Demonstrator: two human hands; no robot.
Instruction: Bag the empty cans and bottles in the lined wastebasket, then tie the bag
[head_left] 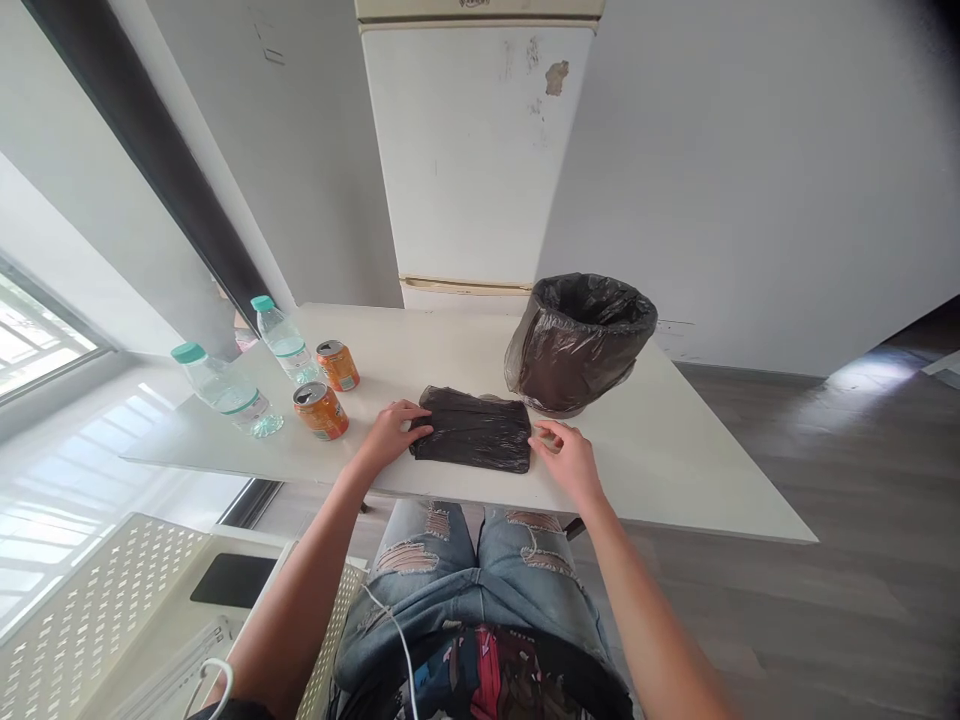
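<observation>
A folded black plastic bag [474,430] lies flat on the white table in front of me, wider than it is deep. My left hand [391,432] grips its left edge, with fingers and thumb over the plastic. At the opposite edge, my right hand [564,455] pinches the bag's side between thumb and fingertips. Just behind it stands a bin lined with a dark plastic bag [581,355], its mouth open and the liner folded over the rim.
Two orange cans [321,410] stand on the left of the white table [660,470], beside two clear plastic bottles [232,392] with teal caps. A white refrigerator [480,150] is behind the table. At lower left, a perforated white basket [112,580] holds a dark flat object [234,580].
</observation>
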